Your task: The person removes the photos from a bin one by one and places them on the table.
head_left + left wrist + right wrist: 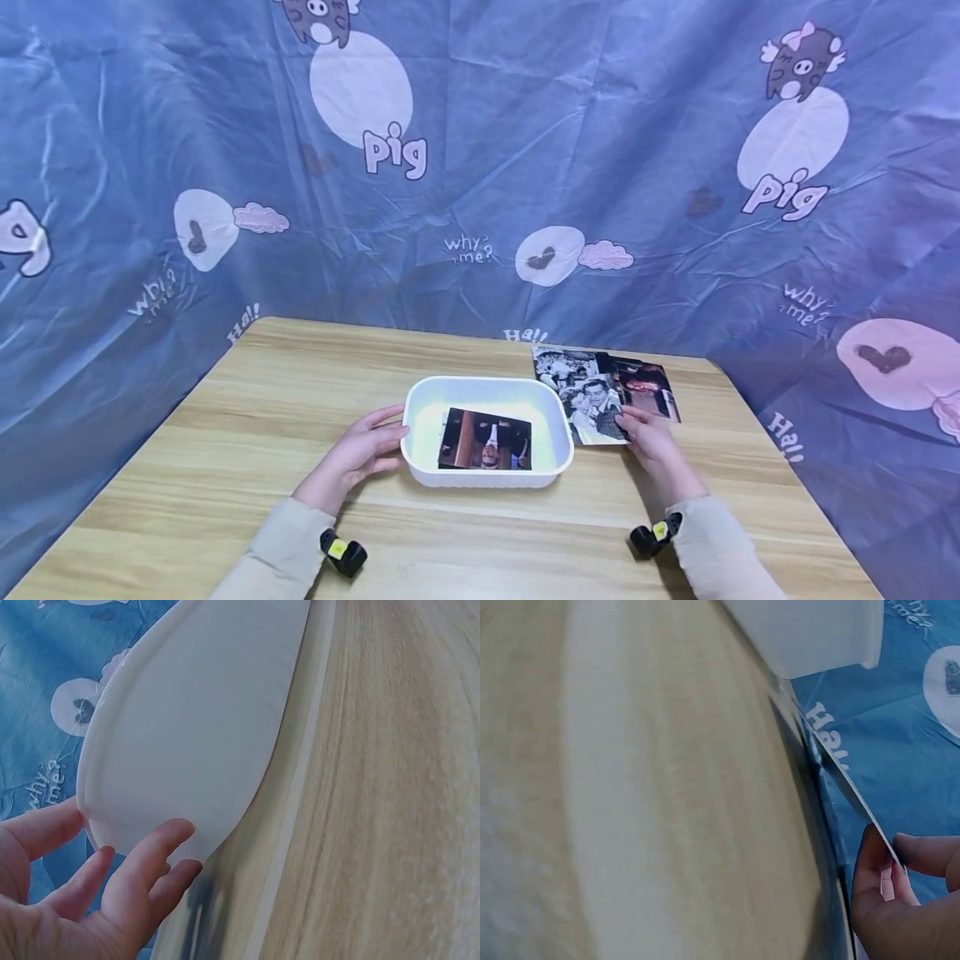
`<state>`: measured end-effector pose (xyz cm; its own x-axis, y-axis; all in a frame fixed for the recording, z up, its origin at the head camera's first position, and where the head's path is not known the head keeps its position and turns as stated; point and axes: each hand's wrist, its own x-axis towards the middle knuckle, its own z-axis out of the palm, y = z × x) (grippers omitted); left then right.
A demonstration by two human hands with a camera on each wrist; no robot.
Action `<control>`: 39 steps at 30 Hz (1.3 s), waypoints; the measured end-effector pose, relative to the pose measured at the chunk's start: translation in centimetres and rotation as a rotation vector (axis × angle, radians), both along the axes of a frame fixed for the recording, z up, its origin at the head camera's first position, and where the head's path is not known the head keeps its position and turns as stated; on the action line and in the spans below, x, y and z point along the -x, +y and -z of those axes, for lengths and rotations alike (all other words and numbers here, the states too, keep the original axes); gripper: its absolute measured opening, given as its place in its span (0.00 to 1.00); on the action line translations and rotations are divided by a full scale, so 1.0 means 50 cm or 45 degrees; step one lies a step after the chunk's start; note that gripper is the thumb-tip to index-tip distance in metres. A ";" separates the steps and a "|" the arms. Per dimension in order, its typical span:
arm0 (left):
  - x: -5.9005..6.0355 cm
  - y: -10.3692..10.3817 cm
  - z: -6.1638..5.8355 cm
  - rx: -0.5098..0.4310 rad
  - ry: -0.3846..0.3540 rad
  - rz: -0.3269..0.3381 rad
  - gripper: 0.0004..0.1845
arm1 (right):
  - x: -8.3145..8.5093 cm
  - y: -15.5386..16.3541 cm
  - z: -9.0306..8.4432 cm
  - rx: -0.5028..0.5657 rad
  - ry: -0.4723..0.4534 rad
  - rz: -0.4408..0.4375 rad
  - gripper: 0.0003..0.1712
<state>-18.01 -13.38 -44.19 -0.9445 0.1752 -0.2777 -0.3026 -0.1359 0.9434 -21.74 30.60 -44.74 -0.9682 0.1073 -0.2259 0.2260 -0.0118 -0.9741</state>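
A white rectangular plastic box (487, 479) stands mid-table, with a colour photo (487, 442) inside it. My left hand (367, 446) is at the box's left end. In the left wrist view its fingertips (180, 827) touch the outer wall and rim, not wrapped round them. To the right of the box, my right hand (652, 442) pinches a black-and-white photo (588, 404) by its lower right edge between thumb and fingers. The right wrist view shows this photo edge-on and tilted, its near edge raised. Partly beneath it lies another dark colour photo (652, 387).
The wooden table (465, 550) reaches back to a blue printed cloth (480, 167), which hangs behind it and along its sides. Both wrists carry small black cameras, the left camera (343, 552) and the right camera (656, 534).
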 end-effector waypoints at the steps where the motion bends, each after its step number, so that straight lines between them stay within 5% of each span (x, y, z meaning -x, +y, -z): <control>1: 0.000 0.000 0.000 0.000 -0.001 -0.002 0.33 | -0.001 -0.003 0.001 -0.007 0.000 -0.006 0.10; 9: -0.001 -0.001 -0.002 0.019 0.005 0.016 0.33 | -0.003 -0.012 0.001 -0.155 0.004 0.017 0.20; 14: 0.000 -0.001 -0.003 0.024 0.008 0.017 0.33 | -0.004 -0.011 -0.008 -0.414 -0.013 -0.012 0.30; 18: 0.000 0.001 -0.005 0.028 0.007 0.009 0.33 | -0.006 -0.010 -0.032 -0.567 -0.009 -0.049 0.35; 24: -0.004 0.003 -0.006 0.032 0.006 0.005 0.33 | 0.003 -0.016 -0.073 -0.600 0.088 -0.079 0.42; 31: -0.005 0.003 -0.002 0.023 -0.003 -0.014 0.33 | 0.013 -0.060 -0.104 -0.662 0.184 -0.265 0.46; 39: -0.004 0.002 -0.003 0.025 -0.006 -0.019 0.33 | 0.022 -0.138 -0.102 -0.728 0.439 -0.522 0.47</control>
